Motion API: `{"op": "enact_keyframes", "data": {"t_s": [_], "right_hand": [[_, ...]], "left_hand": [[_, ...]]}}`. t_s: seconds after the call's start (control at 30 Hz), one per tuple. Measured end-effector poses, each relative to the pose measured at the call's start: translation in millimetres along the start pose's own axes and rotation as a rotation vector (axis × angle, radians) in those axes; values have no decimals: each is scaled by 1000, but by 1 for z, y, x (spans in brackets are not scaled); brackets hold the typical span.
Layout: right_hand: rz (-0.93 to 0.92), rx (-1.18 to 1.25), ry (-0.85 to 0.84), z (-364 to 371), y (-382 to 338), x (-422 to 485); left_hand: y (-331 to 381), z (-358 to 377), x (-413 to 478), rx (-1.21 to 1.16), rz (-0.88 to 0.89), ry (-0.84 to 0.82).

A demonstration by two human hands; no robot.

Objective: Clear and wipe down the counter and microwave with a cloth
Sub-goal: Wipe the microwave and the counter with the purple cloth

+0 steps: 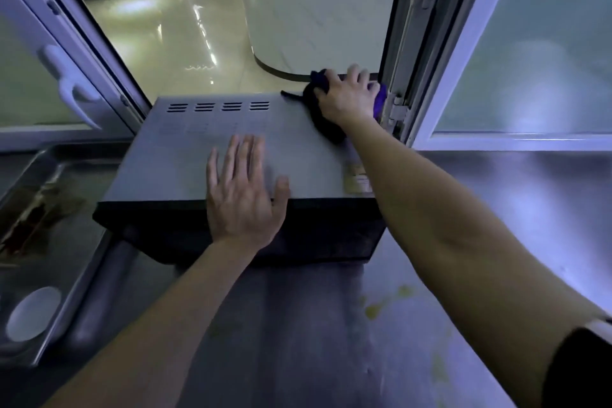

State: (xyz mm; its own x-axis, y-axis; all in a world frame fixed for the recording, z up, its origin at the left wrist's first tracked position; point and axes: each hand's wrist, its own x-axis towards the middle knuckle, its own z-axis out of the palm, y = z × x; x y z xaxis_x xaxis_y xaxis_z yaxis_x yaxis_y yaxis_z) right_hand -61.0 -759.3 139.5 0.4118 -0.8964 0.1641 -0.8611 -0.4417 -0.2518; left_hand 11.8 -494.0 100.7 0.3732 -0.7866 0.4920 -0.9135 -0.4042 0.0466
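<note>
Wiping the far right corner of the microwave top. Steel surface (496,209): smooth, yellow smears (374,310) not yet cleaned. Microwave (185,159): boxy, matte metal lid. My left hand (243,195) lies flat, fingers spread, probably bracing it. My right hand (347,99) is clamped on the dark bunched cloth (323,122).

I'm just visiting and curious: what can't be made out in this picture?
Head view: front of the microwave is dark and steeply foreshortened; controls unreadable.
Much of the cloth lies under the right hand.
The sticker on top is blurred, partly behind the right forearm.
In the sink, brown items are dim, cut off by the left edge.
</note>
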Motion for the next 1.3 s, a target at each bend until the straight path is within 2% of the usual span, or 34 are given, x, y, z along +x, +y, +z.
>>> {"op": "enact_keyframes", "data": {"t_s": [0.07,0.17,0.3,0.37,0.43,0.5,0.53,0.6,0.67,0.73,0.8,0.83,0.9,0.97,1.0,1.07,1.13,1.2,1.3], "right_hand": [[-107,-8,-63,10,-36,11],[-359,47,-135,11,-67,-33],[-633,182,-159,-2,-6,-100],[-598,153,-159,-6,35,-84],[-411,88,-98,-6,47,-41],[-245,60,-80,-2,22,-4],[-226,42,-87,2,0,4],[-295,39,-123,10,-40,-4],[-446,65,-171,7,-52,-35],[-583,154,-191,0,-28,-72],[-629,226,-151,-10,15,-99],[-574,247,-121,-13,37,-107],[-312,335,-24,-10,74,-112],[21,618,-18,-2,90,-118],[121,804,-6,0,90,-124],[206,1048,20,2,85,-144],[217,1142,13,-4,83,-171],[241,1239,16,1,85,-199],[198,1289,61,20,87,-234]], "left_hand": [[1,0,1,-1,-28,24],[-1,-1,-1,17,-37,30],[1,-4,-2,26,-33,72],[2,-3,-2,17,-23,92],[2,-2,-2,15,-14,95],[2,-1,0,15,-19,103],[1,0,1,9,-23,107],[1,0,0,0,-27,113],[-1,0,0,14,-17,104],[-1,0,-1,16,-18,72],[-1,-2,-2,4,-24,52],[-1,-3,-2,-3,-25,45],[0,-3,1,-13,-25,26],[0,-3,3,-9,-30,-28],[-2,-3,3,-1,-33,-56],[-6,-2,4,15,-8,-106],[0,-4,8,2,12,-160],[29,-7,19,-75,30,-207],[97,-5,38,-188,37,-186]]}}
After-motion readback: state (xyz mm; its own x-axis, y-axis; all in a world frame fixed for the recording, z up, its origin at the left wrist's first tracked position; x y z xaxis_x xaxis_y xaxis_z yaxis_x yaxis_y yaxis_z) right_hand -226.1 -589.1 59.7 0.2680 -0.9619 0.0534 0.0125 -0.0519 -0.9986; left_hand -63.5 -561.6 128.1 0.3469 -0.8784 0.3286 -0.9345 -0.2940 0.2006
